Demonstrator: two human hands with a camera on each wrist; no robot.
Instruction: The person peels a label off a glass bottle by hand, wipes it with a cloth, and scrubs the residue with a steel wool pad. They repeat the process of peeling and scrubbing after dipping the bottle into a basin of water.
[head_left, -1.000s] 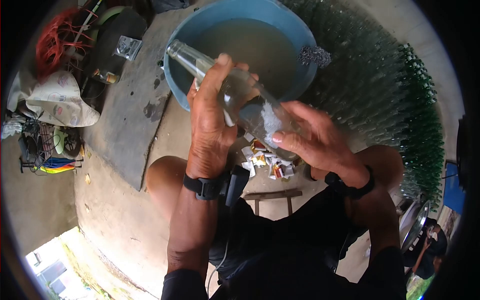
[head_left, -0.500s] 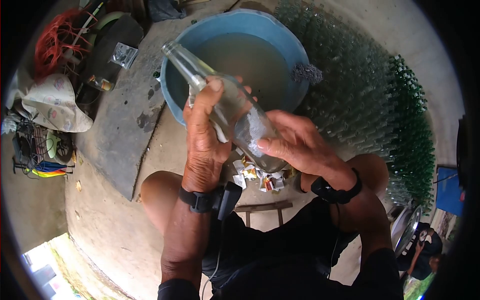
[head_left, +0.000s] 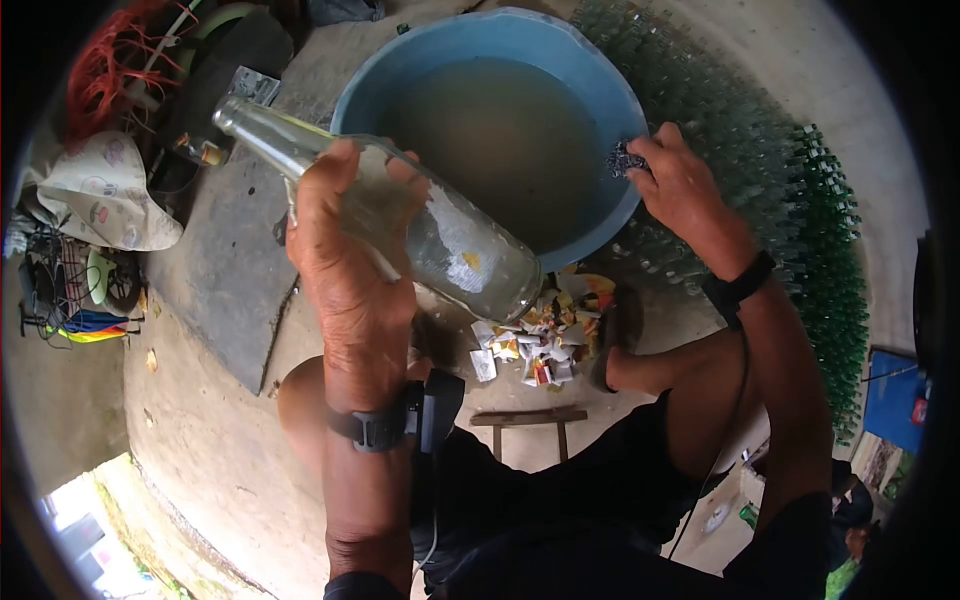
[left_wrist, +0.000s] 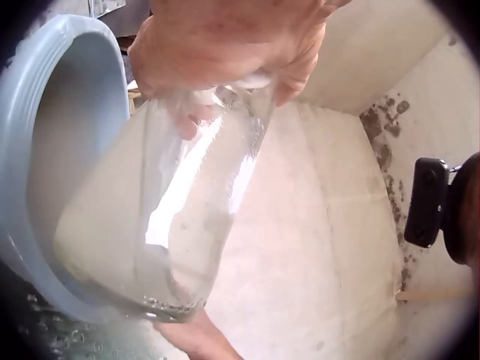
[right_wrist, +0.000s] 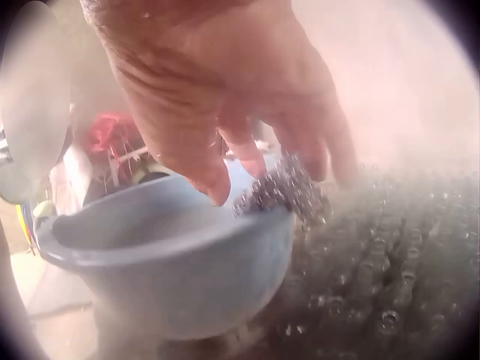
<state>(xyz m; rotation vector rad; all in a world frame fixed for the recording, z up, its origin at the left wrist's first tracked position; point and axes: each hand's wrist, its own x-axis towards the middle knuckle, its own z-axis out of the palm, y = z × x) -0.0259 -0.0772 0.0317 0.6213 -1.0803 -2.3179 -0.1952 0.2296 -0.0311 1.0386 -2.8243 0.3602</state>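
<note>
My left hand (head_left: 350, 240) grips a clear glass bottle (head_left: 480, 250) round its shoulder, tilted with its neck to the upper left. A whitish label remnant (head_left: 455, 240) clings to the bottle's side. In the left wrist view the bottle (left_wrist: 187, 217) hangs below the hand, its base overlapping the basin. My right hand (head_left: 685, 180) is at a grey metal scouring pad (head_left: 625, 158) on the right rim of the blue basin (head_left: 375, 95). The right wrist view shows fingertips right at the scouring pad (right_wrist: 281, 191), the thumb spread apart from it.
Cloudy water (head_left: 490, 150) stands in the basin. Rows of clear and green bottles (head_left: 830, 290) stand on the right. Torn label scraps (head_left: 540, 350) lie on the floor between my legs. A dark flat sheet (head_left: 215, 280) lies on the left, near a printed sack (head_left: 110, 200).
My right hand has left the bottle's lower end and moved up and right to the scouring pad. My left hand has carried the bottle leftward, still holding it.
</note>
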